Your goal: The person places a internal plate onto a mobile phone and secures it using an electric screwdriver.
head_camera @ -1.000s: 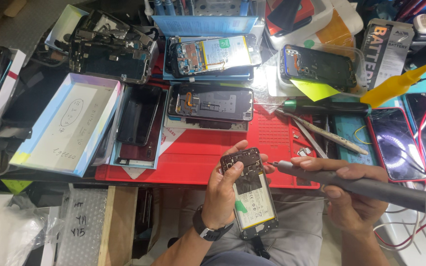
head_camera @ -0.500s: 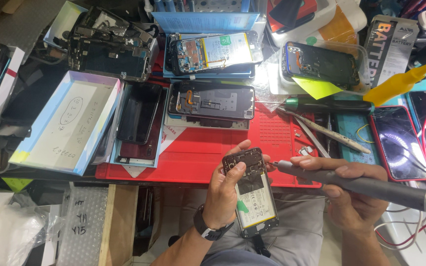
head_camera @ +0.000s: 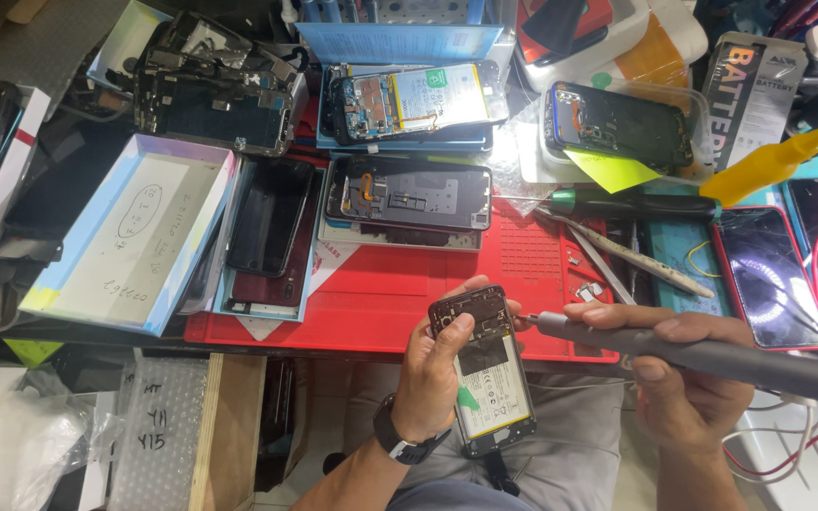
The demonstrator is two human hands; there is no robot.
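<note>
The left hand (head_camera: 437, 378) grips an opened smartphone (head_camera: 483, 371), thumb on its upper circuit board, above the lap. The right hand (head_camera: 688, 378) clasps a grey electric screwdriver (head_camera: 693, 355), its tip at the phone's top right edge; the bit itself is too small to make out. Behind lies a red work mat (head_camera: 400, 293) on the tabletop (head_camera: 68, 331), the screwdriver's rear cut off by cables.

left hand (head_camera: 437, 378) curled in grip, right hand (head_camera: 684, 378) clasped, wrists close

Pale open box lid (head_camera: 130, 237) at left; grey battery package (head_camera: 750, 90) top right; red-rimmed dark screen (head_camera: 769, 279) right
</note>
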